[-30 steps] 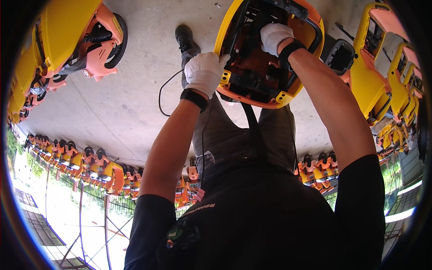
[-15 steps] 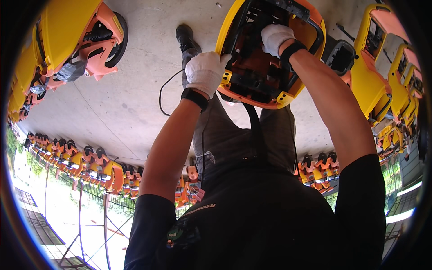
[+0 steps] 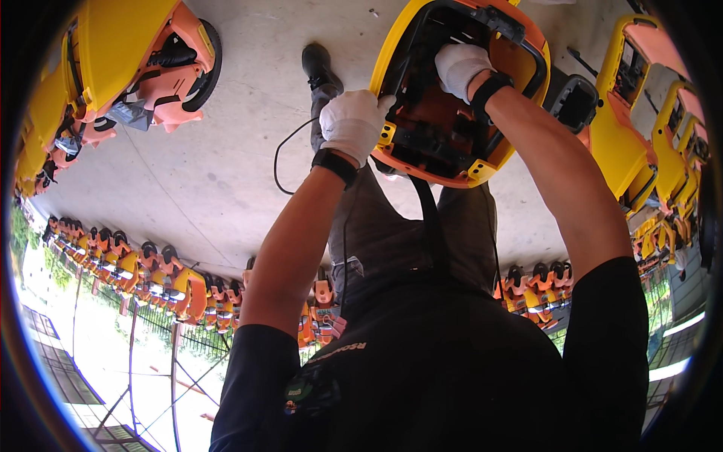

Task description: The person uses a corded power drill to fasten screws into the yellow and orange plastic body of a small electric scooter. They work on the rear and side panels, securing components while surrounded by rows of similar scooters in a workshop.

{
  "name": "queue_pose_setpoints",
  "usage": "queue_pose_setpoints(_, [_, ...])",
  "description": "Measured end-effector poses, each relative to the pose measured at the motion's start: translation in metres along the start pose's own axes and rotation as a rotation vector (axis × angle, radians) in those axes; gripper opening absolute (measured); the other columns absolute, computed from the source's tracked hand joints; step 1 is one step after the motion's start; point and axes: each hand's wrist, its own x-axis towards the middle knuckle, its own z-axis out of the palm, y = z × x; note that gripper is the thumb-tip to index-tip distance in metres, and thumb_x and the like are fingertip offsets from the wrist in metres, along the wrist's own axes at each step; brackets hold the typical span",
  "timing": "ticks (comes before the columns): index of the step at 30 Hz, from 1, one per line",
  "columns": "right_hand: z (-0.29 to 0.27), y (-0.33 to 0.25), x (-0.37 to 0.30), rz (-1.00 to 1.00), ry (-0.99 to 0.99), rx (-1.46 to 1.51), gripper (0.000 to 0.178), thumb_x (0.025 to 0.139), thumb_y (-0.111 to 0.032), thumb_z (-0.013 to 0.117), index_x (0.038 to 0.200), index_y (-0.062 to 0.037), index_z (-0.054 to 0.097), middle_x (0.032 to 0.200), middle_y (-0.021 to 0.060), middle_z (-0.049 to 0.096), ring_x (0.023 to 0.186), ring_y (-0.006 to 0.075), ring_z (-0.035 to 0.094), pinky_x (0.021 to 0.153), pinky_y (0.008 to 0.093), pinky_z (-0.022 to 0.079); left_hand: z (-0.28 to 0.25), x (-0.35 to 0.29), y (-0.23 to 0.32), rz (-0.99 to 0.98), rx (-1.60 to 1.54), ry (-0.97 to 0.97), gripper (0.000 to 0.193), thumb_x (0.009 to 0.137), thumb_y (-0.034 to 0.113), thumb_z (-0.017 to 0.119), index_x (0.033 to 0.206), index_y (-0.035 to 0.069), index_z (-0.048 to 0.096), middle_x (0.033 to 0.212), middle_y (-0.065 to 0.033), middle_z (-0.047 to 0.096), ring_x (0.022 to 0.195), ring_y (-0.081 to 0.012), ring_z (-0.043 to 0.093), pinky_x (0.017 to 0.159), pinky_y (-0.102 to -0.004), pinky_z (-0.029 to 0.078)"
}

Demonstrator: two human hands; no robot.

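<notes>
In front of me is an open yellow-and-orange vehicle body (image 3: 488, 175) with a dark compartment full of black and reddish parts. My left hand (image 3: 352, 120), in a white work glove, is closed on its left rim, the thumb lying over the edge. My right hand (image 3: 461, 69), gloved as well, reaches down into the compartment. Its fingertips are hidden against the dark interior, so what they touch cannot be made out. A black bar (image 3: 538, 64) curves along the compartment's right side, beside my right wrist.
Yellow-and-orange vehicles stand at the left (image 3: 120, 53) and right (image 3: 621, 151). More are lined up behind me (image 3: 181, 282). A black cable (image 3: 279, 154) loops by my left wrist. My shoe (image 3: 316, 60) rests on the concrete floor (image 3: 188, 166).
The view has shifted slightly, so the vehicle body and both hands appear a little farther right. My left hand stays on the rim and my right hand stays inside the compartment.
</notes>
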Motion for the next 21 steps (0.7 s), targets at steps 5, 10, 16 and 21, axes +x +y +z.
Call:
queue_pose_setpoints(5, [-0.002,0.008,-0.005,0.007,-0.098,0.045,0.023,0.087,-0.016,0.065,0.106,-0.0063,0.072,0.1,0.0145,0.073,0.094,0.0308,0.071,0.076,0.0413,0.058,-0.005,0.0,0.002,-0.002,0.003,-0.025,0.059,0.093,0.059,0.05,0.088,0.006,0.074,0.079,-0.0151,0.07,0.076,-0.0328,0.069,0.064,-0.043,0.053])
queue_pose_setpoints(10, [0.007,0.006,-0.015,0.038,0.053,0.076,0.03,0.082,-0.024,0.07,0.103,-0.0026,0.067,0.091,0.0155,0.072,0.087,0.0306,0.071,0.073,0.04,0.057,-0.002,-0.001,0.0,-0.012,-0.026,-0.017,0.058,0.092,0.059,0.05,0.088,0.006,0.074,0.08,-0.0155,0.07,0.076,-0.0331,0.069,0.064,-0.0433,0.053])
queue_pose_setpoints(16, [0.016,0.0,-0.033,0.099,0.147,0.161,0.016,0.086,-0.017,0.063,0.088,-0.0026,0.068,0.06,0.0098,0.067,0.062,0.0252,0.071,0.058,0.0369,0.056,0.001,-0.001,-0.002,-0.03,-0.052,0.0,0.057,0.091,0.06,0.052,0.09,0.008,0.074,0.084,-0.0158,0.071,0.082,-0.0335,0.069,0.068,-0.044,0.052])
queue_pose_setpoints(21, [0.008,0.002,-0.042,0.048,0.191,0.175,0.014,0.087,-0.013,0.061,0.089,-0.0008,0.068,0.061,0.0114,0.068,0.059,0.0253,0.07,0.056,0.0357,0.055,0.001,-0.002,-0.003,-0.014,-0.077,0.013,0.057,0.09,0.06,0.051,0.091,0.008,0.074,0.085,-0.0159,0.071,0.084,-0.0336,0.069,0.07,-0.0438,0.053])
